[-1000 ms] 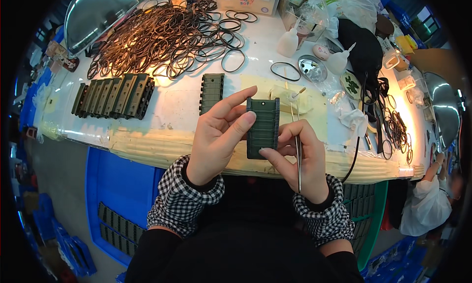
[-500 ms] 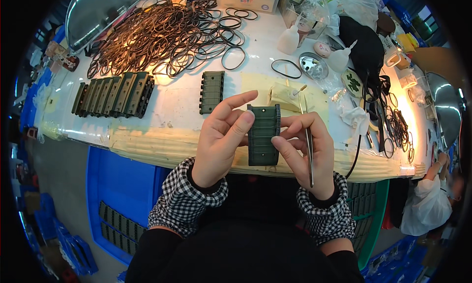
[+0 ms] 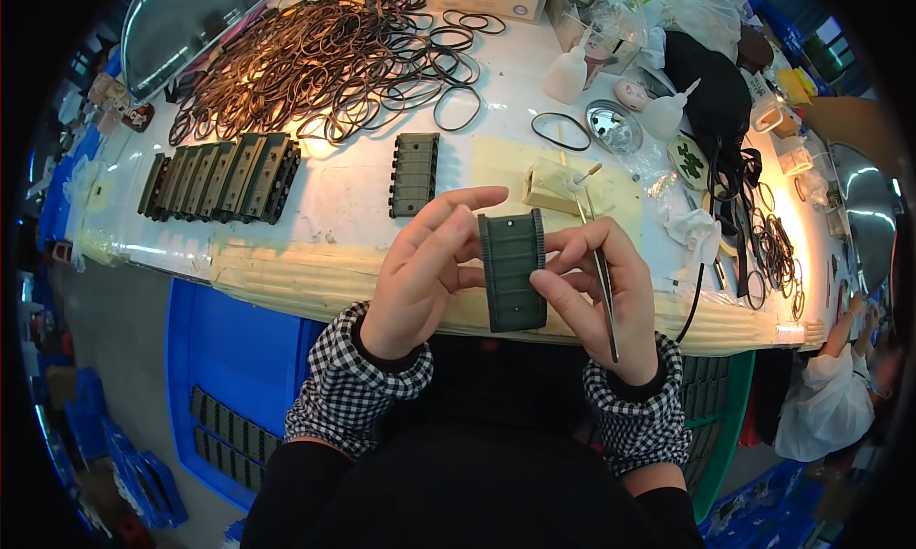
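A dark green ribbed plastic piece [image 3: 513, 277] with toothed side edges is held upright above the table's front edge. On its left, my left hand [image 3: 415, 282] has the thumb at the edge, some fingers passing behind it and the forefinger stretched out above. My right hand [image 3: 611, 287] pinches the right edge, thumb in front. Metal tweezers [image 3: 604, 287] also lie in that hand, tips pointing away from me. Beyond the tips sits a cream block [image 3: 551, 188] with a small wooden-tipped stick. A similar green piece [image 3: 414, 175] lies on the table beyond my left hand.
Several green pieces [image 3: 219, 180] stand in a row at left, below a heap of dark rubber bands [image 3: 315, 58]. White squeeze bottles [image 3: 567, 75], a round metal dish [image 3: 612, 124] and a black cloth [image 3: 706, 86] are at right. A blue bin [image 3: 234, 358] sits below; another person [image 3: 828, 396] works far right.
The green piece has moved slightly down toward me and tilted a little. My left thumb has shifted back from its front face. My right hand still holds the tweezers.
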{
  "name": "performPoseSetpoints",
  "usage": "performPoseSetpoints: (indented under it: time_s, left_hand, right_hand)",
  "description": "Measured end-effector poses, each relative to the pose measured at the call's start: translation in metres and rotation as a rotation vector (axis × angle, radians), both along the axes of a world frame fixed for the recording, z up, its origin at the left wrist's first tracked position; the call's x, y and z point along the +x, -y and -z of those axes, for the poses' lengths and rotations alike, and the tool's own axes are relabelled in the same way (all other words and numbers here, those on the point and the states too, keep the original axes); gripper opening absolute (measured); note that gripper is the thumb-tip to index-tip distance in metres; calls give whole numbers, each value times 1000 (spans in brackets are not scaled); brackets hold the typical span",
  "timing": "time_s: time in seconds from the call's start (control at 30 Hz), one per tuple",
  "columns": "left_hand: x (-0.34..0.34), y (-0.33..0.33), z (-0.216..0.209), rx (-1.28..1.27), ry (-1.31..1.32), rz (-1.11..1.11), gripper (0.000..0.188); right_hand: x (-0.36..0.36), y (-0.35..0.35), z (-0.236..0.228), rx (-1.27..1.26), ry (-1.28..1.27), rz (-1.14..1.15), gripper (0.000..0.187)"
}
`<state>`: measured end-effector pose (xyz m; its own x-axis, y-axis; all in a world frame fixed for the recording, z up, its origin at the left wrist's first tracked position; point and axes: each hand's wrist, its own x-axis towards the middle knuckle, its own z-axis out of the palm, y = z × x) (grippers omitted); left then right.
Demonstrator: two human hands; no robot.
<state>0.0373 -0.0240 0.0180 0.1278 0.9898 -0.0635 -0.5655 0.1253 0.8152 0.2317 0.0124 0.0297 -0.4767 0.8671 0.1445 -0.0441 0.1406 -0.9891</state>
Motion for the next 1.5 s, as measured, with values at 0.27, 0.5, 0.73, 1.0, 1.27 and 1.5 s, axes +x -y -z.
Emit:
performPoseSetpoints:
  time_s: [0.27,0.5,0.73,1.0,1.27,1.5]
  left_hand:
    - [-40,20,-26,121,-599,271,29]
    - [-101,55,-8,616,-819,-418,30]
    - [-143,69,12,571,-1493,-623,29]
    - [-136,80,-25,335,-1695,-305,38]
    - [-111,49,-3,98,-1716,-556,57]
    - [-128,55,-21,57,-1505,-721,52]
  right_hand:
    - [2,7,-20,388,294,-241,23]
    - [8,6,-22,337,228,-52,22]
    - [5,3,-7,331,296,-99,21]
    - [4,1,-3,310,318,-109,20]
    - [-1,2,6,502,396,-106,22]
    - [7,0,16,638,448,-53,24]
